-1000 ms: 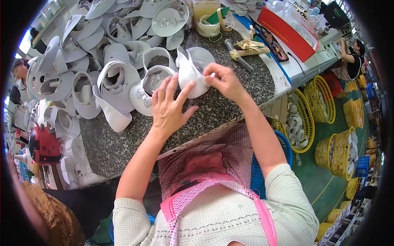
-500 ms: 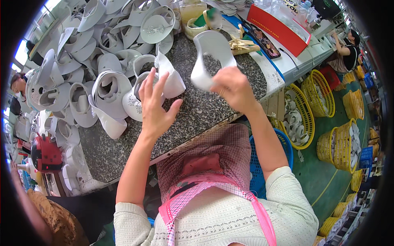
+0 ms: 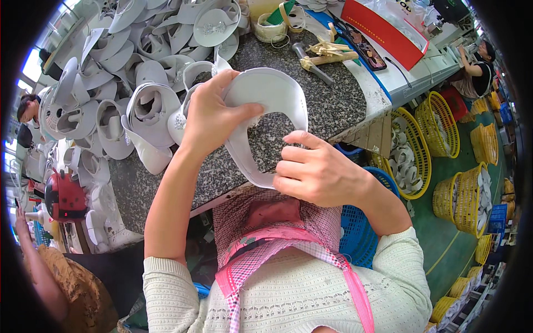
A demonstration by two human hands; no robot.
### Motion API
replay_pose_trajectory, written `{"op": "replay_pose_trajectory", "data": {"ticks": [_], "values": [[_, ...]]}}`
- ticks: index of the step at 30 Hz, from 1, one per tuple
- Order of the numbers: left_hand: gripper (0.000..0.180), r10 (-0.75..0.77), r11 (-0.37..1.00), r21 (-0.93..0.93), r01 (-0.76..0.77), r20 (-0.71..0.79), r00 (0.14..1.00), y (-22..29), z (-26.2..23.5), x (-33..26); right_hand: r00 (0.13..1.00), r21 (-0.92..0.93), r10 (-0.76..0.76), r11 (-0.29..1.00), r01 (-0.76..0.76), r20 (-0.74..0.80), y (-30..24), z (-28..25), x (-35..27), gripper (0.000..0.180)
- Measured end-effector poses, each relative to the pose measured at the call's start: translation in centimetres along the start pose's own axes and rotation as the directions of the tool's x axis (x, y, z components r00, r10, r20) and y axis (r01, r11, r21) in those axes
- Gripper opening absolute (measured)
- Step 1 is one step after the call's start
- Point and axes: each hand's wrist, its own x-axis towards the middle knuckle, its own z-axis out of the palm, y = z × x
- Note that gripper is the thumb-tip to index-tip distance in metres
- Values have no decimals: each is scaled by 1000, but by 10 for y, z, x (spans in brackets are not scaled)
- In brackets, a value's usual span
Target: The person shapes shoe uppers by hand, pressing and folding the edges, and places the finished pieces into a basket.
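Two hands share one white visor [image 3: 277,91], which sits over the near edge of the speckled bench [image 3: 344,105]; whether it touches the stone cannot be told. The left hand [image 3: 214,114] clasps the visor's broad upper left, thumb laid on the inner face, fingers mostly hidden. The right hand [image 3: 319,169] is half curled at the visor's lower right, seemingly pinching the narrow band, though its thumb is out of sight. The step in hand looks like holding and turning the piece, inside uppermost. From this grip, a next move would call for support at both ends, since the thin band probably flexes easily.

Left of the visor spreads a heap of similar visors [image 3: 114,53], some with glittering clusters. Beyond it to the right lie a hammer [image 3: 313,64] and a bundle of pale strips [image 3: 330,48].

No writing shows on the visor. Farther off to its right, a white plastic bag [image 3: 402,11] carries bold dark lettering, and a red box [image 3: 383,33] bears a row of tiny yellowish characters. Well left of the visor, a red device [image 3: 65,194] has a small lit red display.
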Motion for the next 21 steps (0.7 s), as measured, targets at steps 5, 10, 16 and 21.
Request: {"op": "replay_pose_trajectory", "data": {"ticks": [5,10,16,21], "values": [[27,-86,929,-365,67,-36,996,-8,5,-1,999,-22,6,1000,-7,-40,-4,5,-3,6],[21,-276,833,-476,282,84,958,-10,1,-1,997,12,35,999,-34,-65,0,7,-7,7],[22,-209,756,-607,246,132,969,-25,-1,1,989,-100,145,985,-142,22,26,-2,-19,10],[28,-236,694,-678,244,106,966,-20,13,-5,941,-213,302,920,-329,-150,22,9,-16,15]]}}
